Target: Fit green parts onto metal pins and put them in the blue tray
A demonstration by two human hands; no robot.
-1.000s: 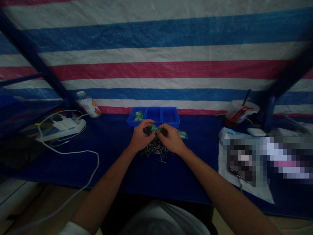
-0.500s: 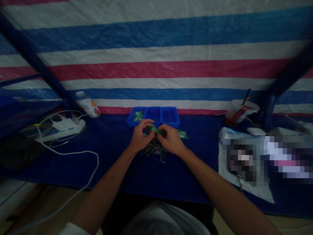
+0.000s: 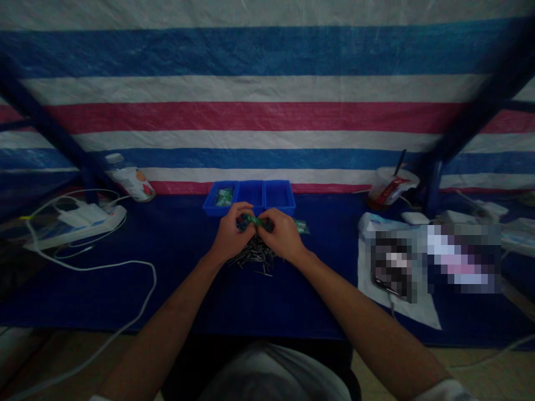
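Both of my hands meet over the middle of the blue table. My left hand [image 3: 234, 231] and my right hand [image 3: 283, 233] pinch a small clear plastic bag with green on it [image 3: 254, 220] between them. What is inside the bag cannot be made out. Just below my fingers lies a loose pile of thin metal pieces, like rivets or nails [image 3: 254, 255]. Another small green-marked bag [image 3: 301, 226] lies beyond my right hand. Behind my hands stands a blue three-part tray [image 3: 279, 195], with similar green bags [image 3: 224, 196] in its left compartment.
To the left are a power strip [image 3: 104, 224] with white cables and a labelled bottle [image 3: 134, 181]. At right stand a plastic cup with a straw [image 3: 390, 186] and a white sheet [image 3: 422, 320] under a blurred-out device. A striped tarp [image 3: 267, 117] hangs behind the table.
The view has turned slightly to the right, so things appear shifted left. My hands stay together on the bag, which looks more stretched between the fingers.
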